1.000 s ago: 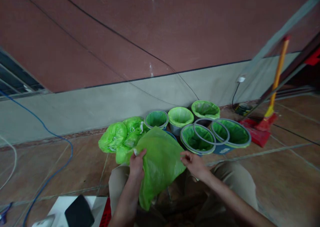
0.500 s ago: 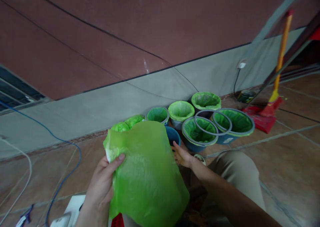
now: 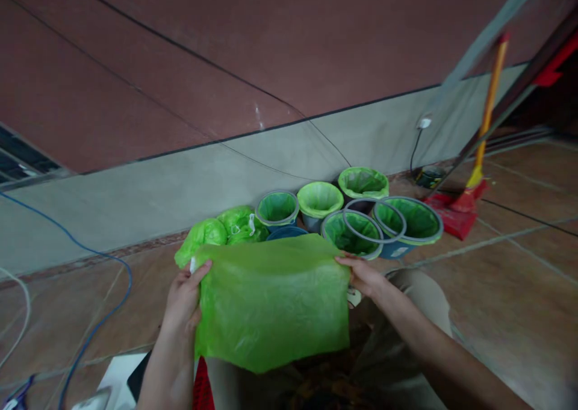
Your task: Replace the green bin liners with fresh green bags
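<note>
A flat green plastic bag (image 3: 273, 304) is stretched out between my two hands, over my lap. My left hand (image 3: 184, 295) pinches its upper left corner, where a bit of white shows. At the upper right corner, my right hand (image 3: 363, 274) grips the edge between thumb and fingers. Just behind the bag, a blue bin (image 3: 288, 232) shows only its rim. Beyond it stand several bins with green liners, among them a blue one (image 3: 277, 208), a grey one (image 3: 320, 199) and a wide one (image 3: 409, 220).
Two bundled green bags (image 3: 203, 238) lie by the wall, left of the bins. Loose grey rings (image 3: 374, 220) rest across the bin tops. A red dustpan (image 3: 451, 215) and a yellow-handled broom (image 3: 490, 106) stand at right. A blue cable (image 3: 120, 313) crosses the floor at left.
My right hand has closed on the bag's right edge, where before it was open beside it. The bag is now lower and pulled wide. The view has shifted slightly right.
</note>
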The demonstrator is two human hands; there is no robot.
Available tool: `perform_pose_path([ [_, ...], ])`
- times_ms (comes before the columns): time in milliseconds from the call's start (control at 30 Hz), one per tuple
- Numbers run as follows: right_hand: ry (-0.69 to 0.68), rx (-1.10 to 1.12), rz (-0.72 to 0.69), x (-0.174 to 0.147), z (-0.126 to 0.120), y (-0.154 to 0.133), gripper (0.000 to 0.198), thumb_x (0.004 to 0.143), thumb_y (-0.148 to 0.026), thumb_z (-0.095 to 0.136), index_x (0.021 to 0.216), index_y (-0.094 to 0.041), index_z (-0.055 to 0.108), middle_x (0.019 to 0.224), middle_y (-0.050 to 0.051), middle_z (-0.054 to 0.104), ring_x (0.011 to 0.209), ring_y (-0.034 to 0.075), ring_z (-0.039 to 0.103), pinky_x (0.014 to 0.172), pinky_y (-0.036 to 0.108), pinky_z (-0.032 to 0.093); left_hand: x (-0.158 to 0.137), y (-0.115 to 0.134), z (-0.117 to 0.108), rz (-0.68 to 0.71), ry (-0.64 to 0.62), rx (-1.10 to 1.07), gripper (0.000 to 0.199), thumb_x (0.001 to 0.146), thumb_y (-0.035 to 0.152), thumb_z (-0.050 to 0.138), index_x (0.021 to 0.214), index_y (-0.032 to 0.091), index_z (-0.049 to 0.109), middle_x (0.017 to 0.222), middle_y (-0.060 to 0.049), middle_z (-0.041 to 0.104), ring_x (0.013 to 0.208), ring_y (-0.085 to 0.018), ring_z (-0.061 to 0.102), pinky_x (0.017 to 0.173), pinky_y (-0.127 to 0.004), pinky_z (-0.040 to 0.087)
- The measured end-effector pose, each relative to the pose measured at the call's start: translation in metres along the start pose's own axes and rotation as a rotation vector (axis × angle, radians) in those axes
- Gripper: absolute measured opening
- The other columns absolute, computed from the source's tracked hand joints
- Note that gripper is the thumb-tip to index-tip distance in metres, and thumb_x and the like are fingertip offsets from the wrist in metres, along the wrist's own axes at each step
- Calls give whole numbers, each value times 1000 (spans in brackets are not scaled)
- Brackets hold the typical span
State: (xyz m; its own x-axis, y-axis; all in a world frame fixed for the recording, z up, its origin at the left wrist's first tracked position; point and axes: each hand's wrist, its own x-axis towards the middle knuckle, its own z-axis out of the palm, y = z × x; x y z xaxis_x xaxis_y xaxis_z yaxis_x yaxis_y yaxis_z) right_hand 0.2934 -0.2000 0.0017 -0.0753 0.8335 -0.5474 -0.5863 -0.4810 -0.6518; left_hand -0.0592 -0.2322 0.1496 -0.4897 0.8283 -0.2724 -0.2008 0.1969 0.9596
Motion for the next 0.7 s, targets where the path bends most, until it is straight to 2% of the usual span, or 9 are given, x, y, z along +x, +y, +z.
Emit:
perform_pose_path([
  [67,128,-12,-84,-6,-4,-25,43,63,-8,77,101,-22,64,78,0,74,63,16,68,58,26,55,12,-6,0,12,-19,-50,45,51,22,83,94,15,70,75,0,73,62,-15,67,63,-25,55],
  [133,167,-49,-169,-13,-7,-49,50,63,-8,77,108,-23,63,76,-1,74,59,14,66,56,24,54,22,-11,0,31,-37,-84,57,52,20,83,107,18,68,80,0,74,69,-14,68,68,-24,54],
  [267,65,-150,-275,-29,-11,-83,43,65,-16,79,106,-22,69,82,1,75,67,13,68,62,22,55,30,-16,1,97,-103,-31,74,53,24,85,123,19,62,80,0,74,70,-14,66,69,-23,50],
  [367,-30,-308,-318,-39,-14,-96,44,63,-26,83,106,-21,72,93,4,76,79,15,69,72,25,56,29,-14,4,181,-154,72,63,57,30,83,116,16,68,80,-1,73,69,-14,64,68,-23,48],
  [500,-107,-557,-414,-41,-20,-107,62,57,-36,87,115,-25,69,103,7,74,88,23,69,78,35,57,24,-2,8,228,-197,149,45,62,32,77,103,15,74,83,-3,74,72,-14,63,67,-22,46],
  [600,-114,-685,-475,-36,-25,-113,64,54,-36,87,114,-24,68,103,8,74,87,24,69,75,36,57,19,8,9,226,-240,165,45,63,30,76,105,15,74,82,-3,74,69,-13,62,65,-23,46],
  [700,-103,-841,-568,-29,-30,-118,61,55,-34,82,113,-22,69,93,5,73,78,21,67,67,32,56,18,14,9,241,-312,233,55,58,28,79,111,15,71,86,-4,74,73,-15,65,70,-25,49],
])
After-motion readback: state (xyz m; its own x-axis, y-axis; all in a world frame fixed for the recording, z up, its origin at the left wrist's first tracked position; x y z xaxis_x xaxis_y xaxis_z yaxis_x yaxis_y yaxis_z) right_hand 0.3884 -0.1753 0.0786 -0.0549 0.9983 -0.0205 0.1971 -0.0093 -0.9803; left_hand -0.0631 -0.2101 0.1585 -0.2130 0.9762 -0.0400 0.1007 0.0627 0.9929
